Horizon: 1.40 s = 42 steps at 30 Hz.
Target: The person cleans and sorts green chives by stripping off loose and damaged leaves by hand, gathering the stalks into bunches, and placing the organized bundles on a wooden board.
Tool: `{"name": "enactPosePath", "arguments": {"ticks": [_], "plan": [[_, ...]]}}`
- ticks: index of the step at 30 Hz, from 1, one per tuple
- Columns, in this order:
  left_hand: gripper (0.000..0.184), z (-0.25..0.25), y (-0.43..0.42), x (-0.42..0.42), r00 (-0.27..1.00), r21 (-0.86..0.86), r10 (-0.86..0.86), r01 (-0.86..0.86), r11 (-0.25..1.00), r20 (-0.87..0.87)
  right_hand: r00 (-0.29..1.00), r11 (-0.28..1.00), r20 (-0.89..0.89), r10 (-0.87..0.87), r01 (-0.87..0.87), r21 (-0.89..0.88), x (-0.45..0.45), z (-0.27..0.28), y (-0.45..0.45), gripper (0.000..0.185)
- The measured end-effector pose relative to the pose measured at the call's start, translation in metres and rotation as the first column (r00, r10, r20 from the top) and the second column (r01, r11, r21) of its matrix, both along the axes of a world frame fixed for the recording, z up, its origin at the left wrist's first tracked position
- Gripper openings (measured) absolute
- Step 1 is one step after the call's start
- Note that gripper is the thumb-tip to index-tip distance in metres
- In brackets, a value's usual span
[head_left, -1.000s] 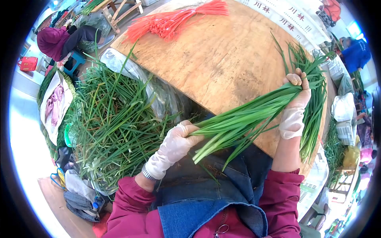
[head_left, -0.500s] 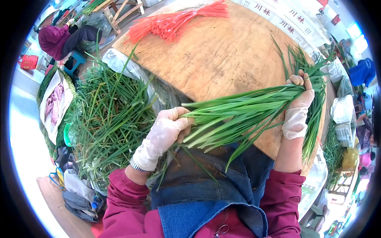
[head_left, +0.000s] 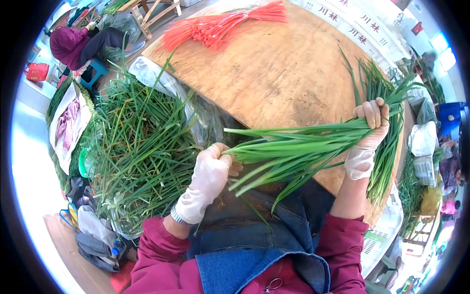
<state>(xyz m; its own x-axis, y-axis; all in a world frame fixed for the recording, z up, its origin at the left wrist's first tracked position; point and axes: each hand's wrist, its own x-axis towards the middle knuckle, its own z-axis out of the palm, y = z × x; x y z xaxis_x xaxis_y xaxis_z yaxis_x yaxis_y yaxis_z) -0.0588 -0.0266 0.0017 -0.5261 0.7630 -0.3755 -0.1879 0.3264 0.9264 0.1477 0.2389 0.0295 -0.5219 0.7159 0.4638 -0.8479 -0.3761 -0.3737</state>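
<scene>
White-gloved right hand (head_left: pixel 374 123) is gripping long green leaves (head_left: pixel 303 140), best held firmly; white-gloved left hand (head_left: pixel 206 172) is seemingly pinching some.

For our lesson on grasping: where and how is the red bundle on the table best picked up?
Probably by the narrow neck of the red bundle, from above and the near side, closing across its length. It draws together there, while the left end fans out loosely and might spill. Bare tabletop on the near side leaves room to approach.
</scene>
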Motion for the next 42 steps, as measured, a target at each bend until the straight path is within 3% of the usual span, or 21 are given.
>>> {"name": "enactPosePath", "arguments": {"ticks": [2, 3, 5, 9, 11, 13, 14, 16, 17, 19, 21, 22, 23, 25, 26, 29, 33, 35, 39, 41, 42], "plan": [[0.014, -0.006, -0.006, 0.005, 0.993, -0.022, -0.037, 0.035, 0.999, -0.115, 0.999, 0.999, -0.052, 0.017, -0.015, 0.036, 0.004, 0.004, -0.005, 0.022], [0.013, -0.006, -0.010, 0.007, 0.944, -0.029, -0.114, 0.111, 0.993, -0.310, 0.997, 0.998, -0.076, 0.025, -0.021, 0.053, 0.006, 0.007, -0.006, 0.022], [0.012, -0.005, -0.017, 0.011, 0.721, -0.085, -0.243, 0.249, 0.965, -0.649, 0.995, 0.994, -0.097, 0.038, -0.028, 0.103, 0.008, 0.012, -0.009, 0.022], [0.012, -0.017, -0.024, 0.017, 0.759, -0.123, -0.255, 0.227, 0.966, -0.599, 0.990, 0.992, -0.142, 0.011, 0.008, 0.129, 0.012, 0.018, -0.014, 0.019], [0.011, -0.030, -0.033, 0.011, 0.783, -0.190, -0.203, 0.110, 0.976, -0.588, 0.980, 0.996, -0.197, -0.010, 0.028, 0.087, 0.020, 0.023, -0.014, 0.017], [0.015, -0.022, -0.069, -0.007, 0.566, -0.170, -0.281, 0.241, 0.956, -0.775, 0.975, 0.987, -0.201, -0.097, 0.120, 0.103, 0.036, 0.030, -0.008, 0.014], [0.017, -0.004, -0.085, -0.016, 0.866, -0.187, -0.155, 0.073, 0.980, -0.475, 0.974, 0.985, -0.212, -0.082, 0.111, 0.129, 0.040, 0.031, -0.007, 0.014], [0.022, 0.019, -0.123, -0.050, 0.801, -0.190, 0.022, -0.169, 0.967, -0.598, 0.972, 0.981, -0.235, -0.027, 0.071, 0.181, 0.042, 0.032, -0.004, 0.015], [0.021, 0.031, -0.141, -0.068, 0.681, -0.281, 0.000, -0.302, 0.911, -0.732, 0.971, 0.979, -0.240, 0.009, 0.041, 0.202, 0.043, 0.031, -0.003, 0.015], [0.012, 0.019, -0.187, -0.103, 0.131, -0.310, -0.288, -0.567, 0.763, -0.949, 0.955, 0.969, -0.287, 0.074, -0.001, 0.246, 0.041, 0.029, -0.002, 0.015], [0.013, 0.029, -0.184, -0.107, -0.175, -0.277, -0.426, -0.536, 0.798, -0.888, 0.919, 0.957, -0.372, 0.127, -0.015, 0.291, 0.038, 0.027, -0.001, 0.014], [0.015, 0.032, -0.162, -0.095, -0.190, -0.192, -0.290, -0.411, 0.891, -0.938, 0.916, 0.949, -0.379, 0.134, -0.008, 0.317, 0.042, 0.026, 0.001, 0.016], [0.016, 0.035, -0.130, -0.072, -0.181, -0.091, -0.146, -0.280, 0.956, -0.973, 0.907, 0.949, -0.397, 0.144, -0.014, 0.314, 0.044, 0.025, 0.000, 0.017], [0.018, 0.021, -0.084, -0.037, 0.255, -0.019, -0.044, 0.102, 0.995, -0.966, 0.886, 0.948, -0.430, 0.177, -0.036, 0.316, 0.046, 0.028, -0.001, 0.018], [0.016, 0.024, -0.062, -0.017, 0.458, -0.020, -0.126, 0.228, 0.973, -0.880, 0.848, 0.957, -0.494, 0.192, -0.050, 0.286, 0.047, 0.028, -0.002, 0.020], [0.025, 0.001, -0.011, 0.023, 0.475, -0.070, -0.353, 0.516, 0.854, -0.806, 0.828, 0.965, -0.531, 0.182, -0.045, 0.260, 0.047, 0.034, -0.009, 0.019], [0.034, -0.019, 0.016, 0.050, 0.459, -0.242, -0.668, 0.688, 0.684, -0.585, 0.811, 0.964, -0.553, 0.190, -0.047, 0.261, 0.047, 0.041, -0.015, 0.017], [0.031, -0.018, 0.011, 0.055, 0.547, -0.106, -0.664, 0.726, 0.680, -0.509, 0.797, 0.968, -0.574, 0.188, -0.052, 0.245, 0.044, 0.046, -0.016, 0.017], [0.016, -0.009, -0.014, 0.034, 0.605, 0.036, -0.488, 0.649, 0.760, -0.629, 0.812, 0.957, -0.542, 0.217, -0.068, 0.281, 0.031, 0.055, -0.016, 0.017], [0.010, 0.020, -0.039, 0.000, 0.587, -0.030, -0.407, 0.545, 0.838, -0.700, 0.819, 0.949, -0.523, 0.237, -0.080, 0.304, 0.026, 0.056, -0.011, 0.017], [0.008, 0.036, -0.056, -0.017, 0.616, -0.121, -0.348, 0.380, 0.917, -0.707, 0.824, 0.943, -0.509, 0.248, -0.085, 0.322, 0.019, 0.061, -0.012, 0.017]]}}
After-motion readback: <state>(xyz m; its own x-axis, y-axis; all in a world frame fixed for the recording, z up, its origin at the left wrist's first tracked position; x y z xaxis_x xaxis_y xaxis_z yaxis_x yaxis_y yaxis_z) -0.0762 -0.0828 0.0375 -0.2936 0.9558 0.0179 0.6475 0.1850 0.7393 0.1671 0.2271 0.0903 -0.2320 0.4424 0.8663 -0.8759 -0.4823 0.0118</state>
